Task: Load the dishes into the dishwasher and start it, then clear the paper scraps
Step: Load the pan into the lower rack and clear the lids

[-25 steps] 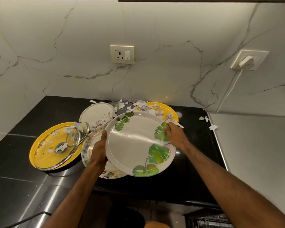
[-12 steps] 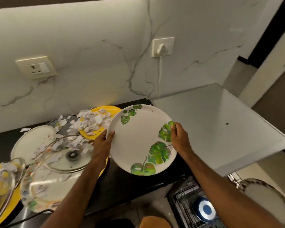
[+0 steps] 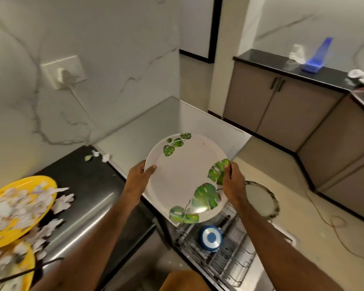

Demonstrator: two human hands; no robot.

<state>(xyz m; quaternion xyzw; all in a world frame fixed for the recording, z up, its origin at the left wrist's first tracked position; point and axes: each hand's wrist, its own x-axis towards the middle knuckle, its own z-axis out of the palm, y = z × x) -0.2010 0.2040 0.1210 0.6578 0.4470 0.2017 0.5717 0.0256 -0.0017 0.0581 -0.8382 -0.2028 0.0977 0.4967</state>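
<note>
A person's left hand (image 3: 140, 177) and right hand (image 3: 232, 181) clasp a leaf-printed plate (image 3: 183, 177) by opposite rims, thumbs on its face. The two-sided hold likely steadies it for slotting. Just below the grip waits the open dishwasher rack (image 3: 229, 261), with a blue-and-white round item (image 3: 210, 238) in it. Well off to the left, paper scraps (image 3: 15, 206) heap on a yellow plate (image 3: 44, 182). No brand or lettering is legible.

The plate (image 3: 183, 177) sits between the left hand (image 3: 138, 180) and the right hand (image 3: 232, 182), above the near dishwasher rack (image 3: 235, 259), while paper scraps (image 3: 15, 208) lie on dishes (image 3: 44, 182) on the counter (image 3: 86, 181) at left.
</note>
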